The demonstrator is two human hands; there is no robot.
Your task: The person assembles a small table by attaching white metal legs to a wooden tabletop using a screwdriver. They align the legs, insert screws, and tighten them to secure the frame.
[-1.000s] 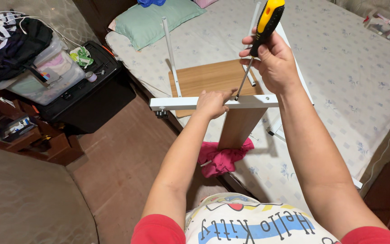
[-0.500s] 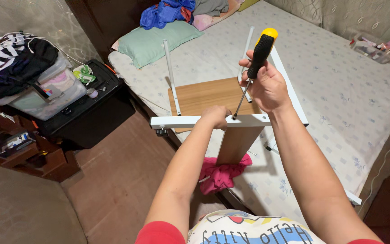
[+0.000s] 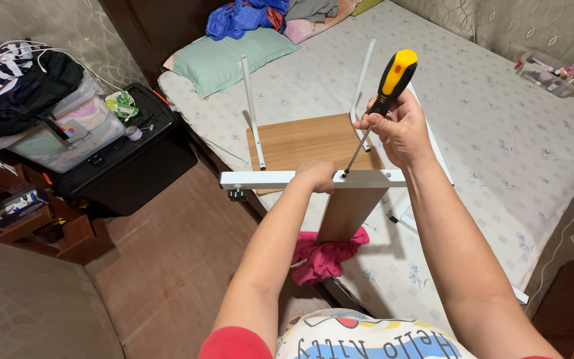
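My right hand [image 3: 401, 129] grips a screwdriver [image 3: 389, 82] with a yellow and black handle; its thin shaft slants down to the top face of a white metal bar [image 3: 260, 179]. My left hand [image 3: 316, 175] is closed over that bar, just left of the screwdriver tip. The bar caps a wooden panel [image 3: 350, 209] that stands upright on the bed. A second wooden panel [image 3: 307, 141] lies flat behind it, with two thin white metal legs [image 3: 252, 110] rising from its edges. A small caster [image 3: 236, 194] hangs under the bar's left end.
A pink cloth [image 3: 323, 256] lies at the bed edge below the panel. The patterned mattress [image 3: 499, 133] fills the right side, with a green pillow [image 3: 230, 56] and piled clothes at its head. On the left stand a black case [image 3: 134, 156] and a clear storage bin [image 3: 68, 129] under dark clothes.
The view has dropped a little, so the furniture sits lower in frame. My right hand has tilted the screwdriver slightly; my left hand still holds the bar in the same place.
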